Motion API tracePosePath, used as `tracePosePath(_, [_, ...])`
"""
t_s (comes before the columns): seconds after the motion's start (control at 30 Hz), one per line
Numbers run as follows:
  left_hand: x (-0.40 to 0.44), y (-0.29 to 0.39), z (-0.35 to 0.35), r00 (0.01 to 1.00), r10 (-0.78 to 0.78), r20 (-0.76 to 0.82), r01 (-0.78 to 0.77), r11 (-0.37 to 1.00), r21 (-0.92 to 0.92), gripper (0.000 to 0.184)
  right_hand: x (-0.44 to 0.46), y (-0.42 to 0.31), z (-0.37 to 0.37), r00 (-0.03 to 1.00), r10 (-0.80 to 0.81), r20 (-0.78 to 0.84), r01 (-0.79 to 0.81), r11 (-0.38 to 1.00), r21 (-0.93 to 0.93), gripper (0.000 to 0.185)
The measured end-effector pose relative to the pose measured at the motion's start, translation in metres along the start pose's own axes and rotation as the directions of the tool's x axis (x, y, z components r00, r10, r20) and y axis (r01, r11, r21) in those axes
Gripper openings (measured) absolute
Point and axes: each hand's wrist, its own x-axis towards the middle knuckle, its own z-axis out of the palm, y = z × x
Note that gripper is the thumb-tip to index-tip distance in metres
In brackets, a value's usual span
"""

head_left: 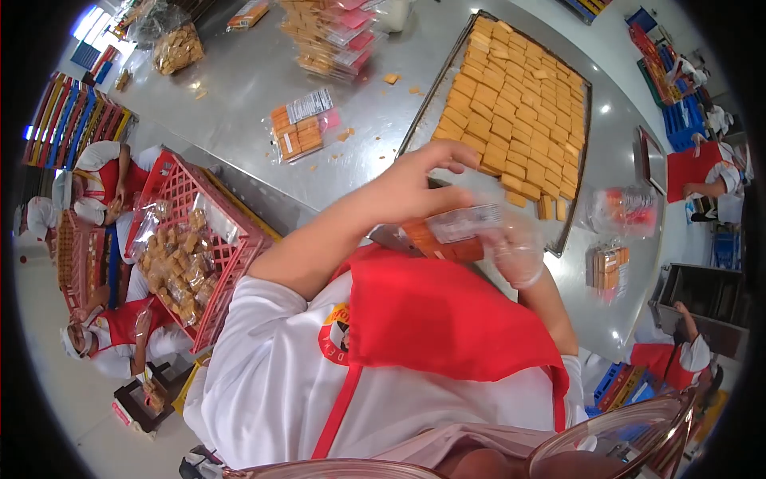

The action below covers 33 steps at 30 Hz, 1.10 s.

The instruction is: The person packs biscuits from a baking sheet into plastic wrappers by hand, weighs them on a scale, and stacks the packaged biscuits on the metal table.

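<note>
My left hand (419, 182) is bare, its thumb and fingers curved and apart, with nothing visible between them. It hovers just above a clear plastic packet (455, 233) with orange print and a white text label. My right hand (515, 243), in a thin clear plastic glove, grips the packet's right side in front of my red apron. Part of the packet's contents is hidden. Beyond my hands lies a large tray (413, 128) covered with rows of golden rectangular biscuits (511, 104). A filled packet of biscuits (302, 128) rests on the metal table (231, 104), crumbs beside it.
A tall stack of biscuit packets (331, 36) and a bag of broken biscuits (177, 49) stand at the back. Clear empty bags (622, 211) and another packet (608, 267) lie right. A pink crate (227, 291) of packets is at left. Several co-workers surround the table.
</note>
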Motion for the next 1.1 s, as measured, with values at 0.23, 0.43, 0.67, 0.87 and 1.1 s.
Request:
tracePosePath(0.23, [-0.014,0.002,0.008,0.979,-0.133,0.155,0.185,0.901,-0.392,0.060,-0.006,0.000,-0.008,0.880,0.472,-0.047,-0.330,0.680,0.654,0.022])
tracePosePath(0.43, [-0.027,-0.021,0.019,0.962,-0.273,0.010,0.221,0.756,-0.616,0.031,-0.018,0.016,-0.001,0.944,0.326,0.048,-0.315,0.850,0.423,0.019])
tracePosePath(0.67, [-0.050,-0.042,0.019,0.966,-0.258,-0.011,0.213,0.820,-0.531,0.030,-0.031,0.025,-0.006,0.979,0.161,0.125,-0.192,0.936,0.294,0.023])
tracePosePath(0.87, [-0.065,-0.049,0.019,0.954,-0.295,0.042,0.256,0.736,-0.627,0.035,-0.017,-0.008,-0.015,0.836,0.292,0.464,-0.404,0.901,0.161,0.038])
tracePosePath(1.1, [-0.075,-0.049,0.024,0.926,-0.369,-0.081,0.232,0.725,-0.649,0.053,-0.023,-0.002,-0.008,0.780,0.357,0.514,-0.442,0.895,0.050,0.046])
